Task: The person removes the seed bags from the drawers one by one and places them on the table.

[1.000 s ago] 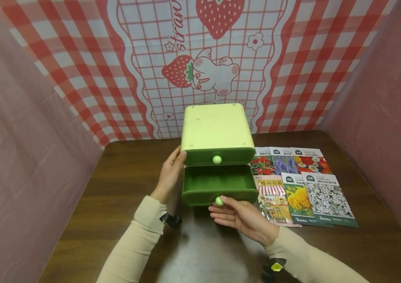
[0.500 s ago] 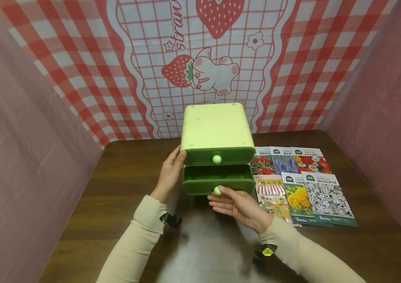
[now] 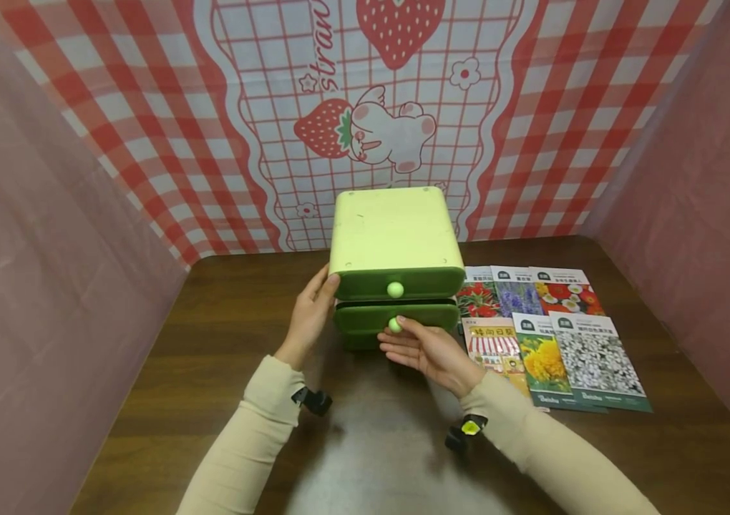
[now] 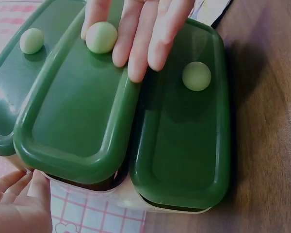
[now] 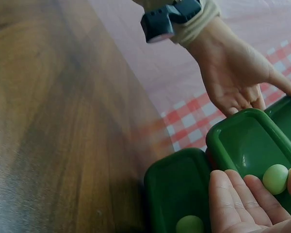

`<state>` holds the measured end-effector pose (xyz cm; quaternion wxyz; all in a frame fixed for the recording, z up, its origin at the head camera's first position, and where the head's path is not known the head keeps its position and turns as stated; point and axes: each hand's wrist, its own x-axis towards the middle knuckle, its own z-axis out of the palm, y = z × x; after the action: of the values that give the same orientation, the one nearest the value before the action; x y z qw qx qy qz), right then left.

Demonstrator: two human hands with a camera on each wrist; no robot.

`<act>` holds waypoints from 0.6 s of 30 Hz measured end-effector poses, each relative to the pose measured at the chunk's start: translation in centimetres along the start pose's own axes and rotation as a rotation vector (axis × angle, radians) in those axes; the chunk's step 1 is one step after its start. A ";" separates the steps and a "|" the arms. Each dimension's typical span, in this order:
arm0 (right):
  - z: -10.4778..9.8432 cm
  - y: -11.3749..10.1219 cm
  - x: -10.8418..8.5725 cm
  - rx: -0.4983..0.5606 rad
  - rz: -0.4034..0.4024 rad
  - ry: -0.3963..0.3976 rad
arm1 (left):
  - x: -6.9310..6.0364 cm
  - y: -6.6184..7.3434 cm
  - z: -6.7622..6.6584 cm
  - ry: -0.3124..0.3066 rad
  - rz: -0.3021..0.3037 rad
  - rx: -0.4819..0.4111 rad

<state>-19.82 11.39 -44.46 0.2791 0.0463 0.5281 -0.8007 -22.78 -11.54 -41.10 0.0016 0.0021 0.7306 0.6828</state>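
A pale yellow-green drawer box (image 3: 393, 227) with green drawer fronts stands on the table. My left hand (image 3: 310, 311) rests against its left side, fingers along the wall and thumb near the front edge. At the middle drawer (image 3: 365, 317), my right hand (image 3: 432, 350) has the round knob (image 4: 101, 37) between thumb and forefinger, its other fingers extended below. That drawer stands out only slightly, with a thin dark gap above its front. The top drawer (image 3: 365, 285) is flush, and the bottom drawer (image 4: 184, 141) shows partly under the middle one.
Several seed packets with flower pictures lie to the right of the box, including a white-flower packet (image 3: 600, 361) and a pink packet (image 3: 494, 343). A red checked strawberry cloth (image 3: 249, 143) hangs behind the wooden table (image 3: 210, 343). Pink curtains flank both sides.
The middle drawer has slid inward from well out to nearly closed, with my right hand moving forward along with its knob. My left hand has stayed at the box's side.
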 end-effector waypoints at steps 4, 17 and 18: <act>0.0 -0.3 0.7 0.006 -0.009 0.002 | -0.1 -0.2 0.1 0.019 0.026 0.012; -0.3 -0.5 1.6 0.032 -0.012 -0.002 | -0.3 -0.4 0.2 0.016 0.069 0.027; -0.3 -0.6 1.6 0.030 -0.011 -0.004 | -0.3 -0.4 0.2 0.019 0.066 0.025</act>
<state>-21.52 11.18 -44.73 0.2750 0.0457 0.5157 -0.8102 -22.47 -11.39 -41.53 -0.0279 0.0197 0.7385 0.6734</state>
